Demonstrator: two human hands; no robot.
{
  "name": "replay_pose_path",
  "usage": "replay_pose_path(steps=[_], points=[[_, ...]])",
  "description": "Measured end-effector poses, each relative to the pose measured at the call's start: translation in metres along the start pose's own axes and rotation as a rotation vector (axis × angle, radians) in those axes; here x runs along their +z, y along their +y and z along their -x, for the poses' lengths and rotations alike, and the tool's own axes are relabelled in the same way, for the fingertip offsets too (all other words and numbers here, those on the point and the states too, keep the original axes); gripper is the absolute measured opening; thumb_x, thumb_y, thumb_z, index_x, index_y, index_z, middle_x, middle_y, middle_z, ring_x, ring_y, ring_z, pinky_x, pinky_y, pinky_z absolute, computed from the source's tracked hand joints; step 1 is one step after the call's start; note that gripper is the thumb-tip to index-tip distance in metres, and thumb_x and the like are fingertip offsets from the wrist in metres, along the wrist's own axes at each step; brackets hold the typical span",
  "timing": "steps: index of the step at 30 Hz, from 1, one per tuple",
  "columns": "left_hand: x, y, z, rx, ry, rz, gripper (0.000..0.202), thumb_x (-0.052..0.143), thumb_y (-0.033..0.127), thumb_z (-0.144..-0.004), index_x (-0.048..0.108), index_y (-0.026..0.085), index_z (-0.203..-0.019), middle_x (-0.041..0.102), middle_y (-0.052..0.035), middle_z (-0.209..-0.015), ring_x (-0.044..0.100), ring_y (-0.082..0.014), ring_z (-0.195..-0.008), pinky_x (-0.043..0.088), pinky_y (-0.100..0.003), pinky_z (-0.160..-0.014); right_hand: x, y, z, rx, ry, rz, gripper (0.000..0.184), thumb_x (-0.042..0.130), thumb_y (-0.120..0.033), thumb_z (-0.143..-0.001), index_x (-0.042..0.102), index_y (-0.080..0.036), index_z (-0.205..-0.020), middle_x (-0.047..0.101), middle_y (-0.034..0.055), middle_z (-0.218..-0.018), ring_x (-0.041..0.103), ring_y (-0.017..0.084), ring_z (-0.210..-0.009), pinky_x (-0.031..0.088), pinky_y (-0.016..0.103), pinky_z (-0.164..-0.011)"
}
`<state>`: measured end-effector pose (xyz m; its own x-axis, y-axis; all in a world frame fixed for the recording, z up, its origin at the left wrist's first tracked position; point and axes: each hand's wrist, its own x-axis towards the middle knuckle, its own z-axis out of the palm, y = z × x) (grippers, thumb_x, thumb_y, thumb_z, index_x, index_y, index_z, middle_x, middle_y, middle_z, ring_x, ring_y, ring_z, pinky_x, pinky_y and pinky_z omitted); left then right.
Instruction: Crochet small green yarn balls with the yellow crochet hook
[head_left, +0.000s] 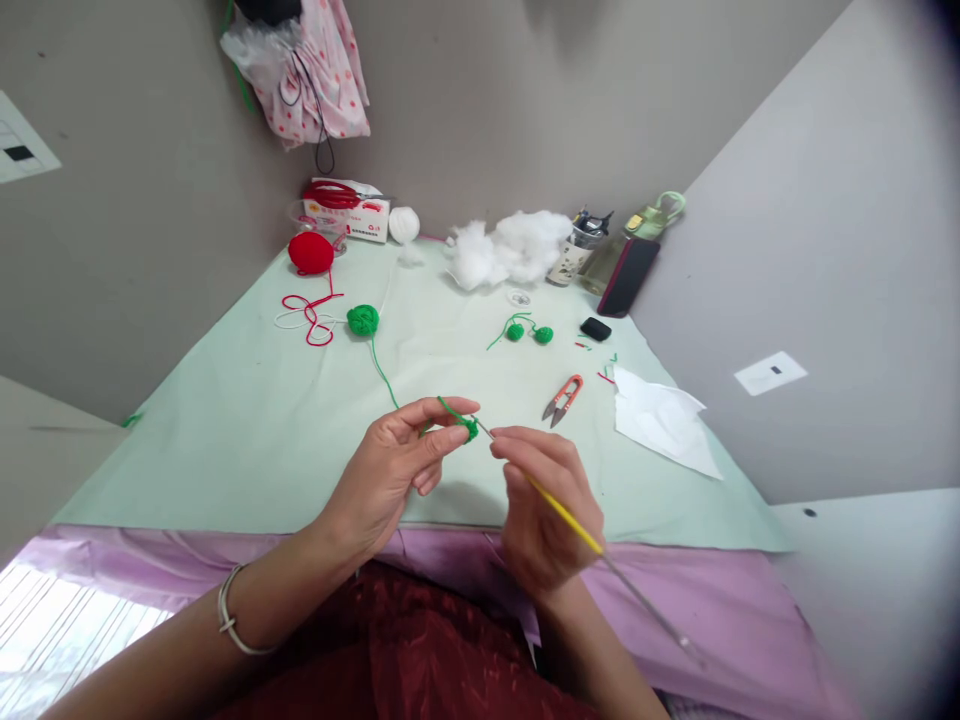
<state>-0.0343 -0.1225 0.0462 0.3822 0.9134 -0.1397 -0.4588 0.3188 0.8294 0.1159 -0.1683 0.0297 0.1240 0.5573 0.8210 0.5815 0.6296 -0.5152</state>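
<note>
Between the thumb and fingers of my left hand (pixel 405 450) is pinched a small green crochet piece (pixel 471 430), with yarn running over the index finger. A green strand leads from that hand back to a green yarn ball (pixel 363 320). My right hand (pixel 551 495) is closed around a crochet hook (pixel 566 512) with a yellow grip, held like a pencil. The hook's tip meets the green piece; whether it passes through a stitch is too small to tell. Two finished-looking green crochet balls (pixel 543 335) with yarn tails lie farther back.
Orange thread snips (pixel 564 400) and a white paper sheet (pixel 664 420) lie to the right. A phone (pixel 630 275) leans by a bottle and a pen cup (pixel 571 255). White stuffing (pixel 510 248) sits at the back, red yarn (pixel 311 254) and a box (pixel 367 222) at back left.
</note>
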Motion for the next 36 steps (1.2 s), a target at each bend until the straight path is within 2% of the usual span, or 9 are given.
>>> replay_pose_path(steps=[3,8,13,17,21,26,30,33,36], points=[[0.002,0.001,0.002,-0.026,-0.006,0.016,0.03,0.087,0.024,-0.081,0.081,0.024,-0.11,0.061,0.0042,-0.086,0.038,0.0042,-0.046,0.03,-0.012,-0.041,0.005,0.001,0.004,0.006,0.008,-0.017,0.032,0.063,-0.01,-0.097,0.076,-0.029,-0.118,0.077,0.0075,-0.109,0.076,0.022,-0.096,0.063,0.036,-0.072],[0.004,0.005,0.002,-0.095,-0.034,0.061,0.065,0.089,0.022,-0.079,0.064,0.021,-0.138,0.063,0.0058,-0.082,0.033,0.0038,-0.042,0.026,-0.012,-0.038,0.011,0.001,0.001,0.117,0.039,-0.241,0.029,0.059,-0.012,-0.101,0.078,-0.029,-0.115,0.079,0.0069,-0.11,0.075,0.021,-0.099,0.062,0.037,-0.078],[0.004,0.008,0.003,-0.111,-0.062,0.037,0.061,0.088,0.023,-0.08,0.064,0.02,-0.136,0.064,0.0051,-0.085,0.032,0.0043,-0.041,0.025,-0.012,-0.038,0.007,0.002,-0.003,0.344,0.031,-0.513,0.023,0.055,-0.021,-0.105,0.077,-0.028,-0.109,0.08,0.0028,-0.102,0.07,0.014,-0.074,0.058,0.032,-0.068],[0.003,0.01,0.005,-0.077,-0.058,-0.034,0.057,0.087,0.025,-0.081,0.066,0.025,-0.135,0.061,0.0052,-0.09,0.033,0.0042,-0.043,0.024,-0.013,-0.038,0.0,0.005,-0.006,0.478,-0.007,-0.618,0.024,0.051,-0.025,-0.108,0.074,-0.025,-0.104,0.08,0.0014,-0.099,0.07,0.011,-0.066,0.058,0.029,-0.066],[-0.001,0.007,0.006,-0.002,-0.04,-0.144,0.053,0.085,0.028,-0.084,0.067,0.029,-0.135,0.059,0.0042,-0.094,0.036,0.0021,-0.047,0.026,-0.016,-0.039,-0.006,0.003,-0.008,0.369,-0.065,-0.456,0.025,0.048,-0.021,-0.108,0.073,-0.026,-0.109,0.079,0.0014,-0.099,0.072,0.012,-0.068,0.06,0.031,-0.067],[-0.002,0.002,0.007,0.117,0.026,-0.28,0.052,0.082,0.026,-0.086,0.066,0.028,-0.136,0.059,0.0048,-0.091,0.037,0.0003,-0.05,0.03,-0.017,-0.045,-0.007,0.005,0.0,0.007,-0.139,-0.13,0.029,0.052,-0.014,-0.103,0.069,-0.026,-0.124,0.079,0.0051,-0.102,0.077,0.019,-0.09,0.063,0.035,-0.076],[0.0,0.004,0.007,0.02,-0.001,-0.127,0.067,0.088,0.024,-0.079,0.062,0.024,-0.14,0.06,0.0055,-0.084,0.035,-0.0008,-0.048,0.028,-0.017,-0.043,-0.003,0.01,0.009,-0.184,-0.165,0.165,0.036,0.063,-0.011,-0.097,0.073,-0.03,-0.126,0.077,0.0079,-0.112,0.075,0.022,-0.103,0.064,0.035,-0.081],[0.0,0.009,0.005,-0.164,-0.074,0.056,0.061,0.087,0.026,-0.08,0.065,0.018,-0.136,0.049,0.01,-0.067,0.021,-0.0004,-0.043,0.02,-0.017,-0.038,-0.002,0.009,0.008,-0.069,-0.104,0.081,0.033,0.06,-0.013,-0.099,0.075,-0.033,-0.121,0.076,0.0066,-0.108,0.074,0.022,-0.097,0.063,0.038,-0.077],[0.0,0.012,0.003,-0.181,-0.066,0.104,0.05,0.085,0.023,-0.082,0.07,0.017,-0.129,0.046,0.0108,-0.063,0.016,0.001,-0.042,0.018,-0.016,-0.039,-0.001,0.006,-0.002,0.202,-0.008,-0.245,0.025,0.054,-0.017,-0.103,0.076,-0.027,-0.112,0.073,0.0042,-0.088,0.07,0.018,-0.077,0.06,0.035,-0.066]])
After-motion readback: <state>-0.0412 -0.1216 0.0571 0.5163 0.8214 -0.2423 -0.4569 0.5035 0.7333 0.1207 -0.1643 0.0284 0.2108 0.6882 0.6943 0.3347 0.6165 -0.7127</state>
